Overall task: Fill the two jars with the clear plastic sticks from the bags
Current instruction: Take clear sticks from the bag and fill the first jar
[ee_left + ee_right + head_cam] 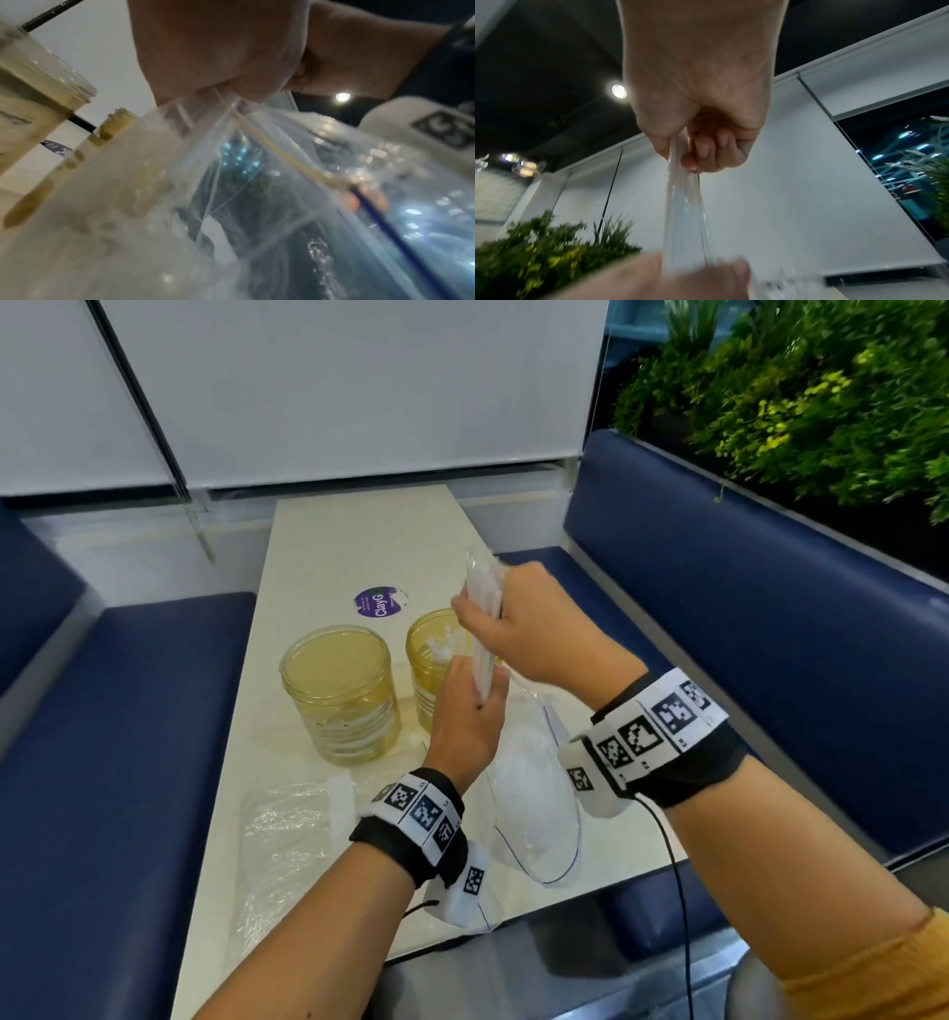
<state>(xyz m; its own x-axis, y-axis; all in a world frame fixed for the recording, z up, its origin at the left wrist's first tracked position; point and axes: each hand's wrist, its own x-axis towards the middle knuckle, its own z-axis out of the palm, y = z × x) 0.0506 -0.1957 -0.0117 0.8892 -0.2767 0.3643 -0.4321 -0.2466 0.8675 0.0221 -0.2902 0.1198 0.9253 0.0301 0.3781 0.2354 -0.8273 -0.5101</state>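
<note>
Two hands at centre of the head view, both closed round one bundle of sticks (482,629): right hand (534,629) gripping high, fingers curled tight as the right wrist view shows, left hand (464,716) gripping the lower end, with thin bag film caught against it in the left wrist view. Bundle held nearly upright just above the right jar (429,654), which already shows some white sticks inside. Left jar (339,693) beside it, left of centre; whether holding any sticks, hard to tell through the tinted wall. Opened bag (534,798) with more sticks lying lower centre on the table (328,546), an emptier-looking bag (287,834) at lower left.

To do this step well, probably: square the stick ends first, steady the lower end over the mouth, lower rather than drop, loosen the upper grip last. Risks: stray film dragged in with the sticks, jar tipped by a skewed bundle, sticks splaying over the rim.
</note>
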